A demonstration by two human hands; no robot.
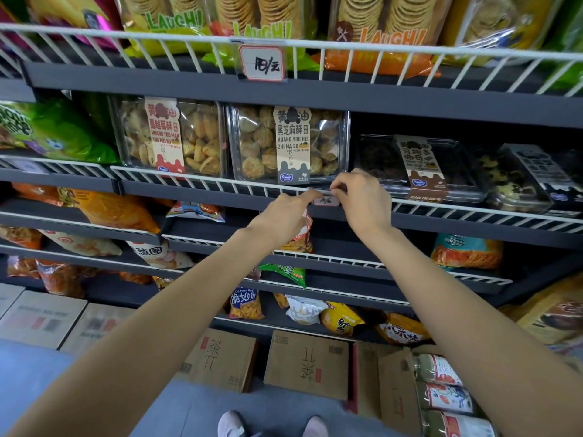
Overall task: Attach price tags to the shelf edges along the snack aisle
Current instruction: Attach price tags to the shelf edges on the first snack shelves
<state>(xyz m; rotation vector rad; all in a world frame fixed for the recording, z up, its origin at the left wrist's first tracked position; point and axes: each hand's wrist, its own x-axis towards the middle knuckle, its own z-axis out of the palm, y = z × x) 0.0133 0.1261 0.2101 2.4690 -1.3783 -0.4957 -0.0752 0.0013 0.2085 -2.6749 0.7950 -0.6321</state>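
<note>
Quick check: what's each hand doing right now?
Left hand: fingers pinched on the tag at the rail.
Right hand: pinching the same tag's top.

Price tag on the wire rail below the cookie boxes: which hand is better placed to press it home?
Right. The right hand pinches the top of the price tag at the wire rail, directly over it. The left hand only touches its left end, steadying.

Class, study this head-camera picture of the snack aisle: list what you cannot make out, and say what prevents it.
1. Price tag writing: head view, too small, partly covered by the left hand and right hand.
2. How the tag grips the wire rail: fingers hide it.
3. Dark cookie box contents: shadowed, blurred.
</note>
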